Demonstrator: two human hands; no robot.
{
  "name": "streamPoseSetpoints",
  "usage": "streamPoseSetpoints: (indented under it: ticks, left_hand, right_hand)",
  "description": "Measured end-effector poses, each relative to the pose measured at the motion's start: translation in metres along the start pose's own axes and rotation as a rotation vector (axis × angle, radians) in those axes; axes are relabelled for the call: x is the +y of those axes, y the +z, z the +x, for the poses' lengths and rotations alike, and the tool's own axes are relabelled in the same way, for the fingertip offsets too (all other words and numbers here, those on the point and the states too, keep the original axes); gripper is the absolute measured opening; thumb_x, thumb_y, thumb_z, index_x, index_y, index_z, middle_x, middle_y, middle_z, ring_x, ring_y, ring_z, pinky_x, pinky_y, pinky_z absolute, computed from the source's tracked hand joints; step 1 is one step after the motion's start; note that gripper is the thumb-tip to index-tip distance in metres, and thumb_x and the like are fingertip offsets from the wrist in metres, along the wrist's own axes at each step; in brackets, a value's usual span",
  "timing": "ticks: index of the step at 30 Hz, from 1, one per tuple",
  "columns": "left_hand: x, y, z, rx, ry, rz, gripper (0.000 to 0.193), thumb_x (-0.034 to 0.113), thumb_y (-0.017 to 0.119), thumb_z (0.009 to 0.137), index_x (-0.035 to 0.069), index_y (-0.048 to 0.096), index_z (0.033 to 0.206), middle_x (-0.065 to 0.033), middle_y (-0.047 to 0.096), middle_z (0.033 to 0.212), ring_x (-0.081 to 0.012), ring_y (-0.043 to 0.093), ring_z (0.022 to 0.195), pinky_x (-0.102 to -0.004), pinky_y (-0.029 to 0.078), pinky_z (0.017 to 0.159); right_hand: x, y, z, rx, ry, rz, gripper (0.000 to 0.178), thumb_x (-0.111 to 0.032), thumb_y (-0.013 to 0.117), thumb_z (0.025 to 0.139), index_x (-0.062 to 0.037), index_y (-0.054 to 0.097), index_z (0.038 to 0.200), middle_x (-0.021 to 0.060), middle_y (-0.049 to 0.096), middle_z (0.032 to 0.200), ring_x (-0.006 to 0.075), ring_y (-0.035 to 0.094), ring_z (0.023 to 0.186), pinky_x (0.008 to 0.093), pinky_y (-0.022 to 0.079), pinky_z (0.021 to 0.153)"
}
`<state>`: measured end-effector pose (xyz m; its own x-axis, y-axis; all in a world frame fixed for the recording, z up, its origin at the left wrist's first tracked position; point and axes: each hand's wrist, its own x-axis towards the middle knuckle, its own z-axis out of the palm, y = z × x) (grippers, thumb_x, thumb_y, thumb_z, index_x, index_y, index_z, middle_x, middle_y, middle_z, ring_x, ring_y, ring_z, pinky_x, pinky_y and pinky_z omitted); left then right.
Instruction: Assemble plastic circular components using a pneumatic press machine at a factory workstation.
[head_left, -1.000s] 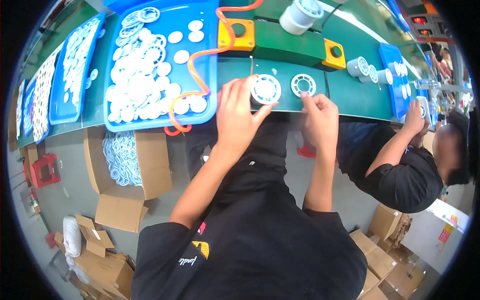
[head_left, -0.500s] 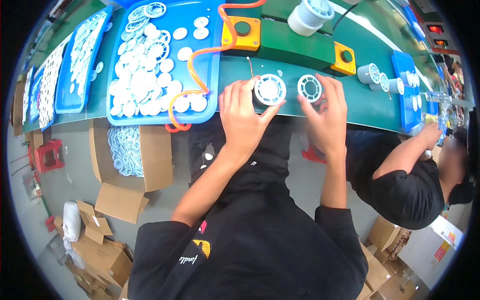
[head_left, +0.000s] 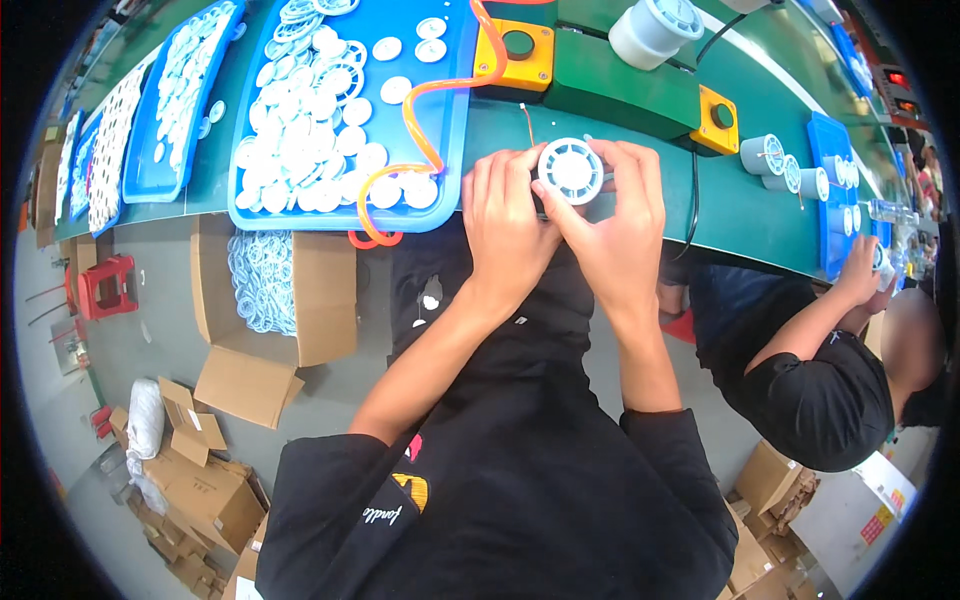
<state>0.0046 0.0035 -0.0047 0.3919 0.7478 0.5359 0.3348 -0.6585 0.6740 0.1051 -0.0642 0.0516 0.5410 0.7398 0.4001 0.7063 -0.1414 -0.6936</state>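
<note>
Both hands meet round a white plastic cylinder housing, whose round face carries a spoked ring cover (head_left: 571, 170). My left hand (head_left: 503, 210) wraps its left side, fingers curled. From the right, my right hand (head_left: 618, 215) closes on the ring cover, its thumb across the lower left rim and its fingers over the far right side. The cylinder's body is mostly hidden behind my hands. A thin reddish wire (head_left: 528, 122) with a small white plug sticks up beyond my left fingers.
To the left, a blue tray (head_left: 458, 150) holds white discs and rings, with an orange coiled hose (head_left: 425, 150) across it. A green box (head_left: 620, 88) with yellow-housed buttons and a white fixture (head_left: 645, 35) stand beyond. At right, a co-worker (head_left: 830, 390) sits near several cylinders (head_left: 762, 155).
My right hand has brought the spoked ring leftward onto the cylinder in my left hand, closing the gap between them. The view has shifted slightly. The co-worker's hands have moved.
</note>
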Motion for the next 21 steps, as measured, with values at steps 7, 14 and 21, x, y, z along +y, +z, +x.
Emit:
streamPoseSetpoints:
  ticks: [7,14,21]
  left_hand:
    - [0.003,-0.001,0.000,-0.003,-0.014,-0.012,0.063,0.018,0.093,0.071,0.002,0.064,0.125,-0.0135,0.068,0.111,-0.0351,0.064,0.109,-0.0465,0.047,0.093]
    - [0.014,-0.007,0.004,-0.018,-0.078,-0.094,0.065,0.024,0.094,0.076,0.001,0.063,0.128,-0.0150,0.069,0.116,-0.0372,0.064,0.112,-0.0466,0.048,0.092]
    - [0.012,-0.006,0.007,-0.079,-0.101,-0.299,0.068,0.022,0.092,0.082,0.003,0.060,0.138,-0.0196,0.069,0.121,-0.0391,0.071,0.104,-0.0433,0.057,0.082]
  right_hand:
    - [-0.003,0.003,-0.001,0.008,0.015,-0.055,0.061,-0.025,0.093,0.077,0.0066,0.066,0.122,0.0201,0.060,0.118,0.0376,0.068,0.100,0.0454,0.057,0.084]
    - [-0.003,0.003,-0.002,0.006,0.040,-0.066,0.062,-0.026,0.093,0.078,0.0055,0.065,0.123,0.0198,0.059,0.119,0.0389,0.068,0.101,0.0462,0.057,0.084]
    - [0.007,-0.015,0.010,-0.097,0.074,-0.030,0.057,-0.024,0.092,0.079,0.0040,0.066,0.121,0.0179,0.063,0.116,0.0341,0.069,0.100,0.0419,0.057,0.082]
